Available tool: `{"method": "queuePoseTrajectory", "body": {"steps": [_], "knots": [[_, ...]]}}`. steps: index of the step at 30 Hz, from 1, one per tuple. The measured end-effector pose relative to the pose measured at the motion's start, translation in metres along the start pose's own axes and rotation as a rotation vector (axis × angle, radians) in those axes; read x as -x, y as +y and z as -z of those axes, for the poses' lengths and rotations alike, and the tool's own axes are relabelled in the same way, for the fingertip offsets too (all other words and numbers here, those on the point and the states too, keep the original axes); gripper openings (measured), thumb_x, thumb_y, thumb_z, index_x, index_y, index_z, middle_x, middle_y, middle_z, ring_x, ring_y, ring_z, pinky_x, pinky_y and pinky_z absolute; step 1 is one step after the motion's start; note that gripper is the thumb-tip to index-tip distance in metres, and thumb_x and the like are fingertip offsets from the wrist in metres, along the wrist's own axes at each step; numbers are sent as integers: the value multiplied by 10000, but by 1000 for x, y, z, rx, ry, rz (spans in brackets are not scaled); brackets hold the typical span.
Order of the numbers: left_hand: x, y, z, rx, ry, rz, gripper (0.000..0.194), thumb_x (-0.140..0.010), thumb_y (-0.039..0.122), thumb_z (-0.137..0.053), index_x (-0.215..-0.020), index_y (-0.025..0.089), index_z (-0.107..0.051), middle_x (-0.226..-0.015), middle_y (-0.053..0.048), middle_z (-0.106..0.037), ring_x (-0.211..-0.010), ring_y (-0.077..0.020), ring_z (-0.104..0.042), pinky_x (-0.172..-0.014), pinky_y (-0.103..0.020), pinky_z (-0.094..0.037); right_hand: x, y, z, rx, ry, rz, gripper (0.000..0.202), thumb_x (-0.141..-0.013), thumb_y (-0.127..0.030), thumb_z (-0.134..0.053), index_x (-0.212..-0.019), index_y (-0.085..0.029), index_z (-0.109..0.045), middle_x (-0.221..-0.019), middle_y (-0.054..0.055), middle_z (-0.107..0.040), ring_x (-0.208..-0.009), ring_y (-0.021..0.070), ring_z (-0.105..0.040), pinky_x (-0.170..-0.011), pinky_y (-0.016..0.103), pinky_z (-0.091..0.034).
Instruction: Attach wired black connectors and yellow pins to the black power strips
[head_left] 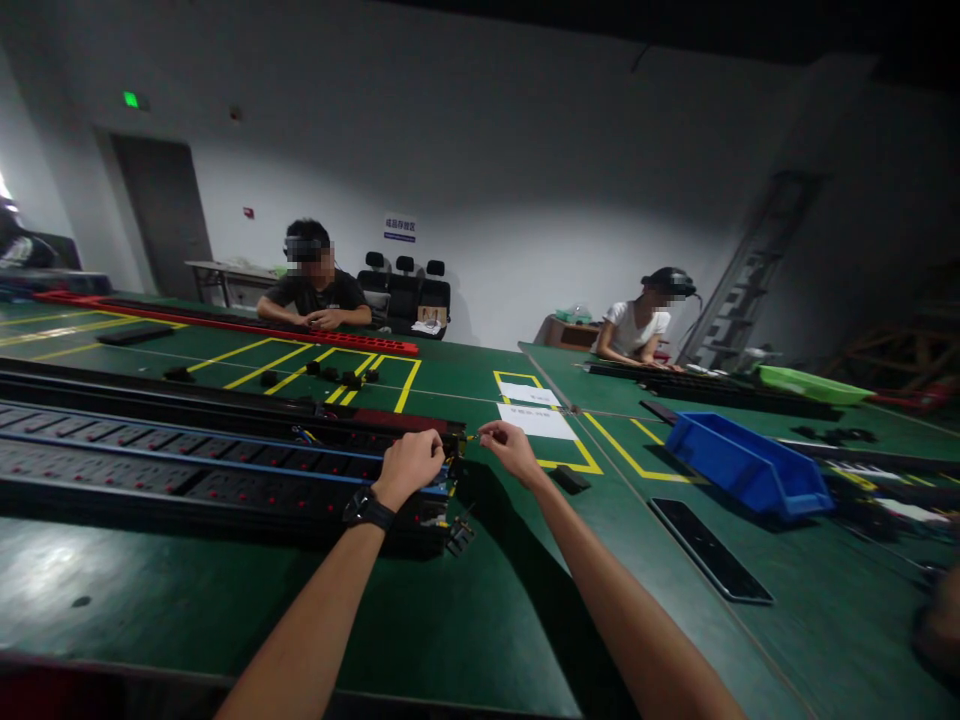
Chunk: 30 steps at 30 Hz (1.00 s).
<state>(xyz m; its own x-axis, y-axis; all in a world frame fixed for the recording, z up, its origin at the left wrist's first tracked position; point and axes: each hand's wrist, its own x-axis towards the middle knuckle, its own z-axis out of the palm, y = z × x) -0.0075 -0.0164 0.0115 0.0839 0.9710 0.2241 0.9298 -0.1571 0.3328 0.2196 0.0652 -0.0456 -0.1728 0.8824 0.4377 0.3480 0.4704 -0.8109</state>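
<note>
in the head view, a long black rail unit (225, 480) lies flat on the green table (405, 620), and i take it as the landmark. it reaches out of the picture on one side, and its near end comes in front of the person, perhaps so that both hands can work on it. the left hand (409, 465) rests over this end with bent fingers, maybe to keep it steady; i cannot tell whether it grips some part. the right hand (514, 450), just beyond the same end and apart from the left, has thumb and finger pinched on what looks like a thin wire (472, 437), probably because so small a thing asks for fingertips only. a small connector piece (460, 538) lies just beside the rail unit's end. a small black block (570, 480) and white papers (536, 420) are past this end. farther from it stand a blue bin (750, 470) and a dark flat device (711, 550), likely put aside to leave elbow room. across from the rail unit, a co-worker (322, 285) leans over a red rail (360, 338).
</note>
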Motion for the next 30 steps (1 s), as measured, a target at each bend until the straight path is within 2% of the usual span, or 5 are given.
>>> {"method": "queuePoseTrajectory", "body": {"steps": [5, 10, 16, 25, 30], "knots": [[-1, -1, -2, -1, -11, 19, 230, -916, 330, -525, -1038, 290, -717, -1039, -65, -771, -990, -279, -722, -845, -358, -538, -1, 6, -9, -70, 31, -98, 342, -725, -389, -672, -958, -156, -764, -753, 63, -729, -696, 197, -642, -671, 315, -489], [0, 0, -3, 1, -13, 13, 230, -922, 327, -526, -1038, 282, -720, -1055, -68, -768, -1008, -274, -718, -862, -352, -538, 2, 9, -13, -45, 70, -121, 314, -705, -355, -663, -925, -157, -769, -760, 70, -741, -724, 209, -660, -702, 330, -505], [0, 0, -3, -9, -5, 12, 233, -930, 343, -526, -1040, 286, -723, -1033, -71, -770, -999, -281, -721, -865, -370, -540, 7, -1, -9, -48, 38, -132, 347, -728, -385, -662, -948, -140, -770, -740, 68, -735, -678, 190, -634, -651, 303, -470], [2, 1, -2, -34, -16, 7, 236, -930, 340, -519, -1028, 281, -726, -1036, -85, -769, -994, -289, -722, -866, -384, -539, 52, -16, 5, -65, -101, -150, 304, -712, -373, -720, -917, -161, -792, -820, 77, -757, -722, 206, -649, -671, 316, -477], [1, 2, 0, -44, -26, 22, 247, -926, 347, -516, -1049, 290, -722, -1054, -82, -765, -999, -285, -717, -882, -392, -532, 69, -26, 8, -165, -65, -230, 290, -712, -352, -743, -935, -174, -791, -791, 57, -745, -717, 196, -643, -676, 313, -474]]}}
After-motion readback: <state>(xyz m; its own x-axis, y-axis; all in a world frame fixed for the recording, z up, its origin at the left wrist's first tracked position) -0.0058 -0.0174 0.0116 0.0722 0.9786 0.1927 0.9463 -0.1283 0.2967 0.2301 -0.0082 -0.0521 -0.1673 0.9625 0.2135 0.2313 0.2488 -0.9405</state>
